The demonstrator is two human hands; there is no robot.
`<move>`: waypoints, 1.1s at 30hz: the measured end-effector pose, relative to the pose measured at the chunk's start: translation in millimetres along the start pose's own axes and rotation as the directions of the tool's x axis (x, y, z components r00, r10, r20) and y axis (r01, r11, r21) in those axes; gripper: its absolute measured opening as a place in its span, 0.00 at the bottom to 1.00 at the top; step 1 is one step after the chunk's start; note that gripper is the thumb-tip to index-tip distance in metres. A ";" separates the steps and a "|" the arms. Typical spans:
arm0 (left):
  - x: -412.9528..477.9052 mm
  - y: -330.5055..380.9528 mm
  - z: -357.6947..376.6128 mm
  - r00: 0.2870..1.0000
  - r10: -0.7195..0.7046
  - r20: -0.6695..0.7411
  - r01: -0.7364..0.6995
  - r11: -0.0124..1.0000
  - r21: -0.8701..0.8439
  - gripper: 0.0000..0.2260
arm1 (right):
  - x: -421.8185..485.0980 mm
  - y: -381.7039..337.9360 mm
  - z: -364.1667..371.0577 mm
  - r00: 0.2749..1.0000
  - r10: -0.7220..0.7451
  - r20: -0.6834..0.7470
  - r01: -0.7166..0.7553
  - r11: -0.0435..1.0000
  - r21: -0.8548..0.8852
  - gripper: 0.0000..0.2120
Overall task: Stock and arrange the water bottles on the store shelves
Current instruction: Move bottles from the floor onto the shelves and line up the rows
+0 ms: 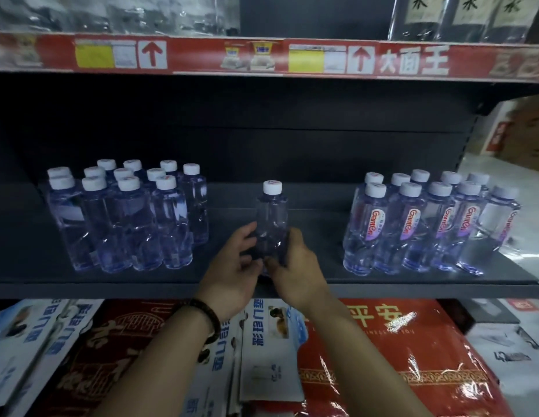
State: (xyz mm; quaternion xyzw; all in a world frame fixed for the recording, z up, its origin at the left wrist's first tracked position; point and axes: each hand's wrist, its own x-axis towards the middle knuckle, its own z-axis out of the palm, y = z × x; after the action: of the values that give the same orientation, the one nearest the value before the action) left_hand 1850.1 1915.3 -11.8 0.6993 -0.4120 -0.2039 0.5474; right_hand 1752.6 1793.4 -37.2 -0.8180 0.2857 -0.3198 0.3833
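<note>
A single clear water bottle (272, 215) with a white cap stands upright in the middle of the dark shelf (262, 285). My left hand (235, 266) and my right hand (295, 263) both wrap its lower half from either side. A cluster of several bottles (126, 218) stands at the left, labels turned away. Another group of several bottles (427, 224) stands at the right, their red and purple labels facing forward.
A red price strip (262, 55) fronts the shelf above, which carries wrapped goods. Below the shelf edge lie red and white packaged boxes (367, 356). Cardboard cartons (521, 130) sit on the floor beyond the shelf's right end.
</note>
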 end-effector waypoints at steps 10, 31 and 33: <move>14.1 0.8 25.5 0.999 -0.017 0.041 0.018 1.000 -0.007 0.28 | -17.6 22.9 -16.3 0.980 -0.099 -0.175 0.063 0.978 -0.200 0.16; 31.5 9.1 85.4 0.983 0.089 0.161 -0.093 0.996 0.017 0.29 | -54.4 45.7 -70.3 0.963 -0.260 -0.068 0.192 0.843 -0.503 0.27; 31.0 8.5 88.8 0.984 0.082 0.159 -0.085 0.996 0.008 0.29 | -56.8 46.3 -72.3 0.965 -0.254 -0.067 0.190 0.852 -0.487 0.28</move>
State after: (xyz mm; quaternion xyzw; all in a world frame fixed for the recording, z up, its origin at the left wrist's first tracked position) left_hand 1799.6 1837.0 -27.0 0.6672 -0.4846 -0.2326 0.5157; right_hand 1652.7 1776.6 -55.7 -0.8921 0.2831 -0.3340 0.1114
